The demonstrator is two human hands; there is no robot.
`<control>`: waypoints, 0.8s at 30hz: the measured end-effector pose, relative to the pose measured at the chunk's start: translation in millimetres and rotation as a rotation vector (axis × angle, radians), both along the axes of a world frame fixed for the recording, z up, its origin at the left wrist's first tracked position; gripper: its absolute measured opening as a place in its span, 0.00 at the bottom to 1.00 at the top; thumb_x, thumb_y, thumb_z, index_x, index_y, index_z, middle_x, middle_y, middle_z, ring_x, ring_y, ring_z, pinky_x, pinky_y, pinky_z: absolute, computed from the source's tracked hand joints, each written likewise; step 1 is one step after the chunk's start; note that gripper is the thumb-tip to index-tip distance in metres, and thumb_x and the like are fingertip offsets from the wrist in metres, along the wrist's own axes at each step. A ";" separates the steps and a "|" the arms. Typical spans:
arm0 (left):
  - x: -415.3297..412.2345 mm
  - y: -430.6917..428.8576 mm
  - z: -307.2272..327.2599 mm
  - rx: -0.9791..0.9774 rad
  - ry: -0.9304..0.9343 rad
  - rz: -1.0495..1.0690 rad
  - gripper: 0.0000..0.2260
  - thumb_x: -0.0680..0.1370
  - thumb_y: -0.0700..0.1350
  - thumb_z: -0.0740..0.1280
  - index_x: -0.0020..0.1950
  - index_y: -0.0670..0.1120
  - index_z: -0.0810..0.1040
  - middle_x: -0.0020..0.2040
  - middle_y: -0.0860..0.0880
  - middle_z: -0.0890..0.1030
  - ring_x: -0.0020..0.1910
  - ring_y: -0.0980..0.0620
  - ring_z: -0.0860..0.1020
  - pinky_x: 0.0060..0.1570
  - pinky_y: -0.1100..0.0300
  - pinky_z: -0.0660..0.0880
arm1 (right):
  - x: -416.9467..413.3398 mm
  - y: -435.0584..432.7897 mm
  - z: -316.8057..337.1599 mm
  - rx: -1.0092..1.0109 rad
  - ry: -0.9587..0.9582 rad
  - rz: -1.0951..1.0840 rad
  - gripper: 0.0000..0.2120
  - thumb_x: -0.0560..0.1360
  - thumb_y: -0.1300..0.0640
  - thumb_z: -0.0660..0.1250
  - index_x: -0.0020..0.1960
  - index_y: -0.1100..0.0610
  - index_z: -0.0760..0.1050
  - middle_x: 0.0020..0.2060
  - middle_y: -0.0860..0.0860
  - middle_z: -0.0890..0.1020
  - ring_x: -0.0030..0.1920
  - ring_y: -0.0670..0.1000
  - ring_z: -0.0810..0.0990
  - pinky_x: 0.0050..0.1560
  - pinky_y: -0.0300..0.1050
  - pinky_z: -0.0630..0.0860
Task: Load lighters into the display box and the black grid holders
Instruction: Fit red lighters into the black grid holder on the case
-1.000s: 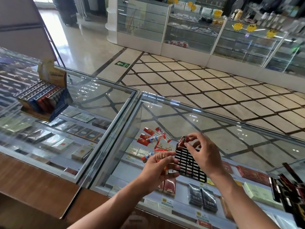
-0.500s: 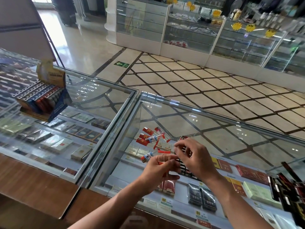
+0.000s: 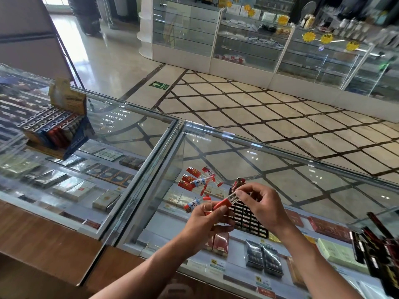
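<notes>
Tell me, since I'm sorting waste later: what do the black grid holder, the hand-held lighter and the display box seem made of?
Black grid holder: probably moulded plastic, matte, thin even cell walls. Lighter, between left hand and right hand: apparently plastic, glossy red one end, see-through the other. Display box: looks like printed cardboard, folded-up header flap.

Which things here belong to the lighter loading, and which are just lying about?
Job: red lighter, gripped by left hand and pinched by right hand; black grid holder; loose lighters; display box.
Lying about: cigarette packs under the glass; green floor sign.
</notes>
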State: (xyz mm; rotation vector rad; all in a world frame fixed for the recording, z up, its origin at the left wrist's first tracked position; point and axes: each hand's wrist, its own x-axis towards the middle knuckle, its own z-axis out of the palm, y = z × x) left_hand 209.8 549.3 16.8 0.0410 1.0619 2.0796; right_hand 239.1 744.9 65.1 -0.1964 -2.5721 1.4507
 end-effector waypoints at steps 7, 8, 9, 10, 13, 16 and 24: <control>1.2 -1.0 0.6 0.023 -0.064 0.097 0.07 0.78 0.41 0.70 0.52 0.38 0.81 0.44 0.41 0.84 0.42 0.48 0.83 0.46 0.55 0.82 | 10.5 4.8 -9.7 -0.063 -0.091 0.020 0.05 0.78 0.55 0.73 0.51 0.46 0.84 0.45 0.44 0.86 0.45 0.46 0.84 0.43 0.42 0.81; 1.3 -1.0 0.3 0.030 -0.066 0.105 0.07 0.78 0.41 0.70 0.51 0.38 0.82 0.43 0.41 0.83 0.42 0.48 0.83 0.47 0.55 0.82 | 12.0 6.0 -10.8 -0.014 -0.107 0.034 0.05 0.77 0.56 0.74 0.49 0.46 0.84 0.44 0.41 0.85 0.44 0.44 0.84 0.42 0.39 0.80; 1.1 -0.9 0.0 0.039 -0.064 0.109 0.06 0.78 0.42 0.70 0.50 0.40 0.83 0.43 0.41 0.83 0.41 0.48 0.82 0.48 0.55 0.82 | 13.2 6.9 -11.4 0.045 -0.121 0.045 0.05 0.77 0.56 0.75 0.48 0.46 0.84 0.44 0.39 0.85 0.44 0.43 0.83 0.42 0.38 0.79; 1.0 -1.0 0.1 0.048 -0.056 0.110 0.05 0.77 0.42 0.71 0.48 0.41 0.84 0.42 0.42 0.82 0.41 0.48 0.82 0.49 0.54 0.81 | 13.9 7.7 -12.5 0.104 -0.128 0.056 0.05 0.76 0.55 0.76 0.46 0.45 0.84 0.43 0.37 0.84 0.43 0.43 0.82 0.41 0.37 0.79; 1.7 0.8 -0.1 0.022 -0.006 0.110 0.05 0.76 0.42 0.71 0.48 0.41 0.85 0.41 0.41 0.82 0.41 0.48 0.82 0.48 0.54 0.81 | 15.7 7.2 -13.9 0.243 -0.127 0.107 0.04 0.73 0.49 0.78 0.45 0.44 0.84 0.42 0.37 0.83 0.43 0.42 0.81 0.40 0.36 0.76; 2.7 4.6 -2.1 -0.048 0.086 0.104 0.10 0.76 0.42 0.71 0.52 0.37 0.81 0.43 0.41 0.84 0.41 0.47 0.82 0.47 0.54 0.81 | 16.3 5.6 -13.8 0.295 -0.069 0.156 0.10 0.71 0.41 0.76 0.49 0.44 0.84 0.43 0.38 0.83 0.47 0.40 0.82 0.43 0.31 0.75; 3.2 3.8 -3.6 -0.057 0.086 0.076 0.11 0.77 0.42 0.71 0.57 0.41 0.85 0.44 0.43 0.83 0.43 0.47 0.81 0.51 0.54 0.81 | 14.8 6.6 -15.6 0.250 -0.054 0.111 0.07 0.73 0.47 0.77 0.50 0.46 0.84 0.38 0.39 0.84 0.41 0.40 0.83 0.38 0.32 0.77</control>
